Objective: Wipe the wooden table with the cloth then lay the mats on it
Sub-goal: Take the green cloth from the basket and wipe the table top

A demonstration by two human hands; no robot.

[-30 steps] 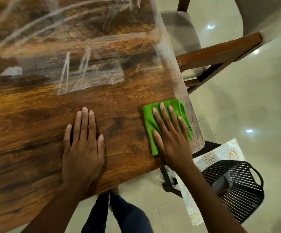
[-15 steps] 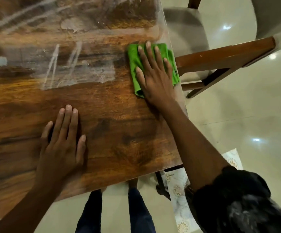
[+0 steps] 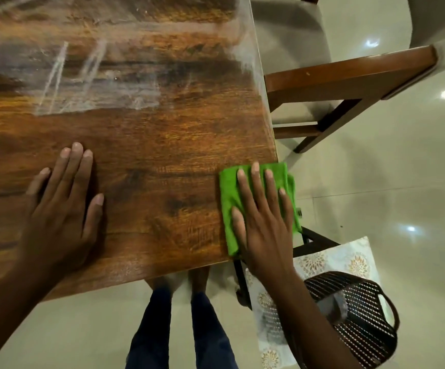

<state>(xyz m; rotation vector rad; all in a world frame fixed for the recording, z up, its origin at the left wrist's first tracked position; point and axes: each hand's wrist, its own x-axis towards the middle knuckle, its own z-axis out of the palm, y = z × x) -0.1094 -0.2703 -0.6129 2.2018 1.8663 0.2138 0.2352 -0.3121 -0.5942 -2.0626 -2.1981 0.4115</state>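
We have our right hand (image 3: 264, 225) pressed flat, fingers straight and slightly spread, on the folded bright green cloth (image 3: 229, 198) at the near right corner of the glossy brown wooden table (image 3: 149, 161). The cloth's right edge overhangs the table edge, so a push further right could drag it off. Our left hand (image 3: 61, 209) lies flat and open on bare wood, bracing. The pale floral-patterned mats (image 3: 333, 259) sit below the corner under a dark woven basket (image 3: 362, 315); we judge they could snag when pulled out.
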